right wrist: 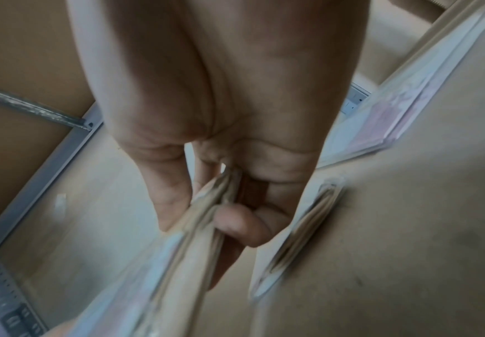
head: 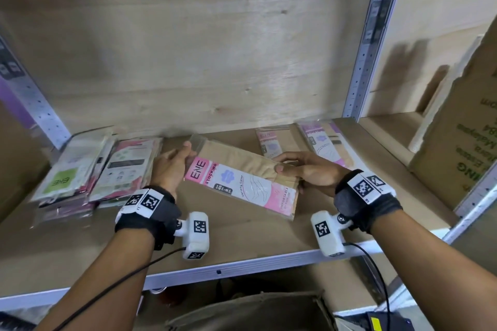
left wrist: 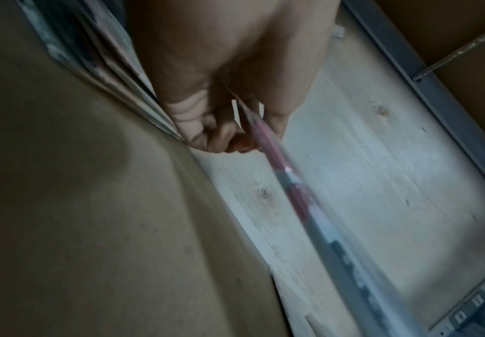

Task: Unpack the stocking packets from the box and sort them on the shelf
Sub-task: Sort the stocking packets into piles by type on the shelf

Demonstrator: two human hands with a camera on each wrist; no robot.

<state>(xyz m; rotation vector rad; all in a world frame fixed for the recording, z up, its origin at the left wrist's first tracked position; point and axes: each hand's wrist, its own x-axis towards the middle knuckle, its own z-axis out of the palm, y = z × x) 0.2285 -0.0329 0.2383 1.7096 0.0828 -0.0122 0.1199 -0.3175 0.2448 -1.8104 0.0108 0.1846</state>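
A stocking packet [head: 242, 183] with a pink and white card and beige stockings hangs tilted just above the brown shelf board [head: 242, 234]. My left hand [head: 185, 156] pinches its far left end, and in the left wrist view the packet's edge [left wrist: 293, 189] runs out from between the thumb and fingers of that hand [left wrist: 221, 127]. On the right edge my right hand [head: 285, 166] grips it, thumb on top. The right wrist view shows the packet [right wrist: 195, 239] squeezed between thumb and fingers of the right hand [right wrist: 235, 159].
Two piles of packets [head: 80, 174] [head: 123, 169] lie at the shelf's left. Two pink packets [head: 269, 142] [head: 325, 142] lie at the back right. A cardboard box [head: 462, 129] stands beyond the metal upright [head: 365, 62]. Another box [head: 255, 312] sits below the shelf edge.
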